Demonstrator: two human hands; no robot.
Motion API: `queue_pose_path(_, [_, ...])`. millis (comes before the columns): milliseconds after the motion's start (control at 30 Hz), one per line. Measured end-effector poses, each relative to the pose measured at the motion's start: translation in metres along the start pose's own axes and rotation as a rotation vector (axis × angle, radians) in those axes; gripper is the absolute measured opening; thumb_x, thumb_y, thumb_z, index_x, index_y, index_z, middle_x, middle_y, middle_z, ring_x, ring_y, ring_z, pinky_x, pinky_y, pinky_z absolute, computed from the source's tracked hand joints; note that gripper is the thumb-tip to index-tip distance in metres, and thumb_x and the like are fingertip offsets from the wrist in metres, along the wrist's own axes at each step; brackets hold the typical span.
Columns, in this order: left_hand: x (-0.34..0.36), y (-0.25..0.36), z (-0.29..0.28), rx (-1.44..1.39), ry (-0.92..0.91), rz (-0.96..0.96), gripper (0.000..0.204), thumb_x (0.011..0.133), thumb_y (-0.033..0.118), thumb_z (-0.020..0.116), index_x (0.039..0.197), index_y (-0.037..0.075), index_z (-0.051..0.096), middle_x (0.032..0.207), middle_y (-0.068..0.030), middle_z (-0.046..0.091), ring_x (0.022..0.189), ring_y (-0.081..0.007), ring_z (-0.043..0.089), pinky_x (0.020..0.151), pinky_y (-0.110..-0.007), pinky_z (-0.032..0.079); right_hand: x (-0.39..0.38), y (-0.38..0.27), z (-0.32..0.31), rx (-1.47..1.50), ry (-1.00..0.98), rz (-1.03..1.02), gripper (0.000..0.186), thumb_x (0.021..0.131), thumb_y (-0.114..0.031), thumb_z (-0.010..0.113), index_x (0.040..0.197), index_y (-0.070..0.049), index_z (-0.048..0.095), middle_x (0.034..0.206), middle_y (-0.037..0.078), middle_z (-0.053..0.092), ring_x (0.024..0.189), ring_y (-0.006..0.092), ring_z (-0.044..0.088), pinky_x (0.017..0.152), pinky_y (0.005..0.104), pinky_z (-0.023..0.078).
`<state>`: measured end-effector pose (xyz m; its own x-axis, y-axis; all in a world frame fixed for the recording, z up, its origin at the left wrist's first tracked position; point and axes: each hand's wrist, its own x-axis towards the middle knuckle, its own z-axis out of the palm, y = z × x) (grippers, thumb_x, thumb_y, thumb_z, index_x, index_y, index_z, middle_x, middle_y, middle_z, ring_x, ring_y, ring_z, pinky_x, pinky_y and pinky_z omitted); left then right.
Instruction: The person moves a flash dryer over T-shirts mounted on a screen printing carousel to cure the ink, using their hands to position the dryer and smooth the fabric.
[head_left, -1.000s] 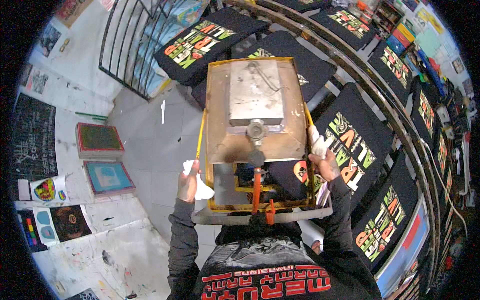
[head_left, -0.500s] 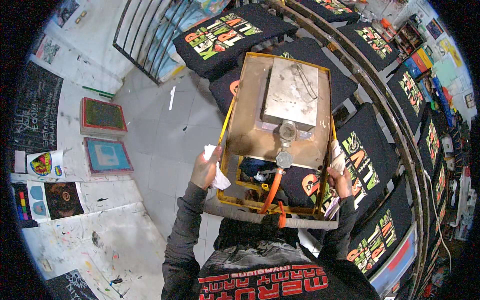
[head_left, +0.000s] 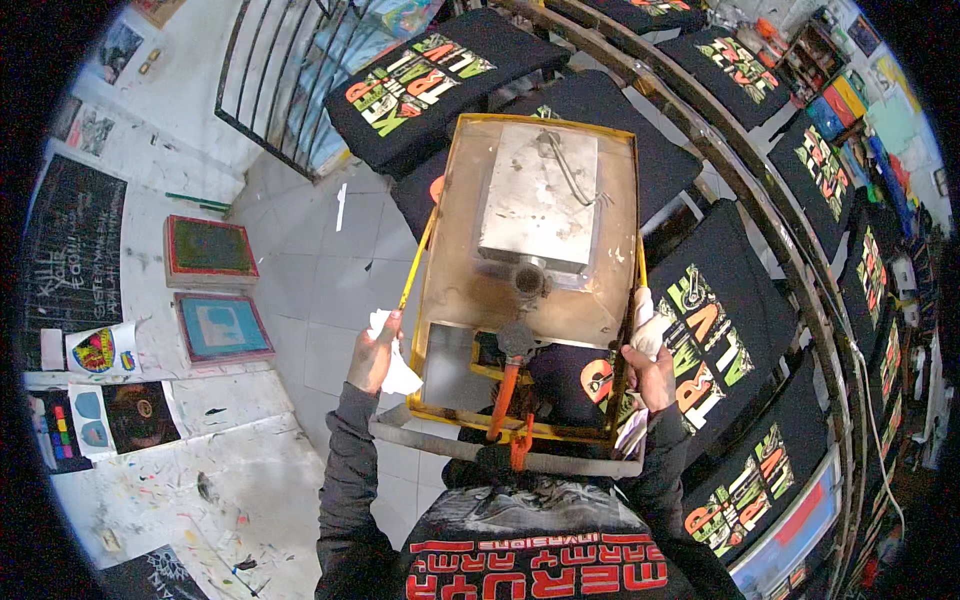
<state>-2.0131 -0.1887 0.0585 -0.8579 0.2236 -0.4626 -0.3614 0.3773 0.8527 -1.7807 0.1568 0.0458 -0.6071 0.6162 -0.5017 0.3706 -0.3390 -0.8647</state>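
Note:
In front of me hangs a gas heater with a yellow metal frame, a brown-stained plate and a silver box on top. An orange hose joins its fitting at the near end. Along the near side runs a grey wrapped bar. My left hand is closed round the heater's left edge with a white cloth in its grip. On the right edge, my right hand is closed too, over a pale cloth. Black printed T-shirts lie beneath and beside the heater.
More black shirts lie on boards along a curved metal rail. A black metal grille stands at far left. Two framed screens, one dark and one blue, lean at the left wall. Grey tiled floor shows between.
The heater and both my hands have shifted left and turned slightly, uncovering more of the shirt on the right. Both hands keep their grip. The view has shifted a little too.

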Motion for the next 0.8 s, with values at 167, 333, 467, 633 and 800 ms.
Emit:
queue_pose_path(167, [0.0,0.004,0.005,0.056,0.002,0.03,0.037,0.09,0.047,0.058,0.08,0.012,0.058,0.066,0.0057,0.05,0.058,-0.0045,0.046,0.052,-0.023,0.037,0.012,0.013,-0.009,-0.102,-0.028,-0.05,0.029,0.082,-0.011,0.063,0.107,0.002,0.056,0.084,0.006,0.062,0.073,0.0145,0.058,0.066,0.0283,0.046])
queue_pose_path(333, [0.0,0.006,0.008,0.047,0.027,0.011,0.036,0.091,0.047,0.057,0.084,0.011,0.059,0.068,0.0054,0.052,0.058,-0.0044,0.047,0.053,-0.023,0.038,0.016,0.014,-0.007,-0.088,-0.003,-0.13,0.017,0.084,-0.013,0.065,0.09,-0.003,0.052,0.058,-0.001,0.05,0.043,0.0084,0.042,0.041,0.0247,0.032])
queue_pose_path(467, [-0.002,0.007,0.007,0.064,0.046,-0.02,0.036,0.09,0.047,0.058,0.086,0.011,0.06,0.068,0.0053,0.052,0.058,-0.0043,0.047,0.053,-0.022,0.038,0.014,0.01,-0.004,-0.072,0.004,-0.1,0.017,0.084,-0.013,0.064,0.091,-0.004,0.05,0.057,-0.001,0.049,0.043,0.0085,0.041,0.041,0.025,0.031])
queue_pose_path(633, [0.001,0.001,0.008,0.009,0.053,0.005,0.038,0.088,0.049,0.059,0.084,0.012,0.059,0.067,0.0053,0.052,0.057,-0.0045,0.047,0.052,-0.022,0.038,0.009,0.001,-0.003,-0.056,-0.046,-0.065,0.016,0.085,-0.013,0.064,0.088,-0.004,0.051,0.054,-0.001,0.047,0.042,0.0089,0.04,0.041,0.0254,0.031])
queue_pose_path(800, [-0.002,0.01,0.011,0.035,0.06,-0.006,0.038,0.086,0.051,0.061,0.081,0.013,0.058,0.066,0.0053,0.052,0.055,-0.0046,0.048,0.05,-0.022,0.038,0.015,0.011,-0.008,-0.109,-0.014,-0.121,0.017,0.084,-0.013,0.065,0.089,-0.002,0.052,0.056,0.0,0.049,0.043,0.009,0.042,0.042,0.0253,0.033])
